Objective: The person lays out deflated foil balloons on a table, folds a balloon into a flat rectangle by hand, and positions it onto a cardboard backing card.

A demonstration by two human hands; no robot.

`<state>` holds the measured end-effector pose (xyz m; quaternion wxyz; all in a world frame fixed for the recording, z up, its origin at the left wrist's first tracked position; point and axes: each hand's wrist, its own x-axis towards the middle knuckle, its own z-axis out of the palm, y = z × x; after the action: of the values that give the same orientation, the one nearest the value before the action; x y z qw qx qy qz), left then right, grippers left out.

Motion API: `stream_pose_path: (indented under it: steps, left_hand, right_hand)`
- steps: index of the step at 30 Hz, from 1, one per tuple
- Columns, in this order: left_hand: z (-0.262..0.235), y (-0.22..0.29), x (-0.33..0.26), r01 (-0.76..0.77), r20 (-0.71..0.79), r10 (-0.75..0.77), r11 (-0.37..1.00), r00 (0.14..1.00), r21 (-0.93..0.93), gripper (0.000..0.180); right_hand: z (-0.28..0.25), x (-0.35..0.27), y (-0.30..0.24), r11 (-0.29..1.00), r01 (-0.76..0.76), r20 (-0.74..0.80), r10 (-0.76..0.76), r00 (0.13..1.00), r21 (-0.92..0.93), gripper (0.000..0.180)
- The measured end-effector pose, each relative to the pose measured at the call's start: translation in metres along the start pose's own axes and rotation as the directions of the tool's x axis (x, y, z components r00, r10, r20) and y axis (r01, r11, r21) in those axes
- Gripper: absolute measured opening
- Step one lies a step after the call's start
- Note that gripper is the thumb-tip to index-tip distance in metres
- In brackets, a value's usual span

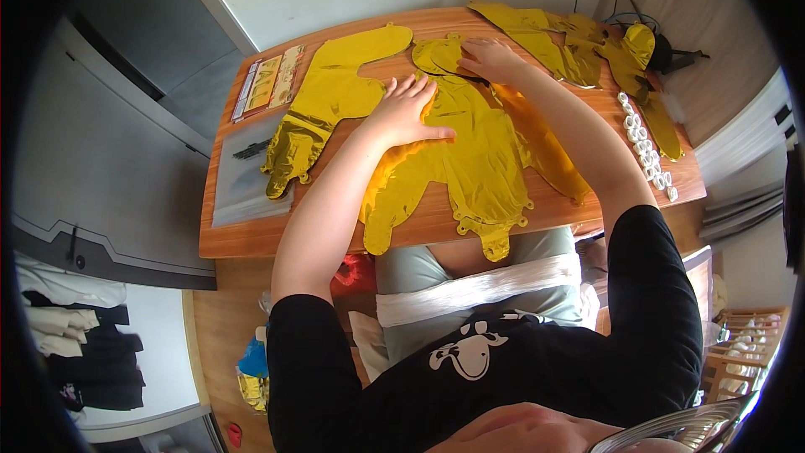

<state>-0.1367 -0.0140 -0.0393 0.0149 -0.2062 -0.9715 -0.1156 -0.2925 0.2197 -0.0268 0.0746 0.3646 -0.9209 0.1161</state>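
Several flat, uninflated gold foil balloons lie on the wooden table (329,193). My left hand (404,113) is spread on the left part of the middle foil balloon (482,138), thumb out to the right. Toward its far edge, my right hand (492,60) rests palm down on the foil with the fingers stretched out. Small tabs and a tail of this balloon hang over the near table edge. A second foil balloon (344,75) lies to the left, its narrow end creased. More foil balloons (537,33) lie at the far right.
At the table's left are a printed package (268,82) and a clear plastic bag (243,176). White ribbon rolls (641,143) line the right side. A black object with cables (662,54) sits in the far right corner. A blue and gold packet (253,369) is on the floor.
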Motion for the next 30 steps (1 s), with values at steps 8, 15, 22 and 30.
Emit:
stream_pose_path:
  steps: [8,15,22,30]
  left_hand:
    - [-0.002,0.001,-0.002,0.008,0.011,-0.008,1.0,1.0,0.009,0.133]
    - [-0.007,0.006,-0.001,0.026,0.047,-0.027,0.999,0.999,0.032,0.126]
    - [-0.007,0.006,-0.002,0.03,0.045,-0.031,0.999,0.998,0.017,0.125]
    - [-0.002,0.002,-0.001,0.004,0.004,-0.004,1.0,1.0,-0.009,0.131]
  right_hand:
    - [-0.003,0.001,-0.006,0.998,-0.037,0.101,0.042,0.994,-0.057,0.057]
    - [0.006,-0.003,0.004,0.997,-0.015,0.052,0.018,0.998,-0.073,0.061]
    - [0.014,-0.005,0.0,0.985,-0.036,0.085,0.051,0.995,-0.167,0.066]
    - [0.018,0.001,0.004,0.958,-0.028,0.174,0.081,0.981,-0.287,0.066]
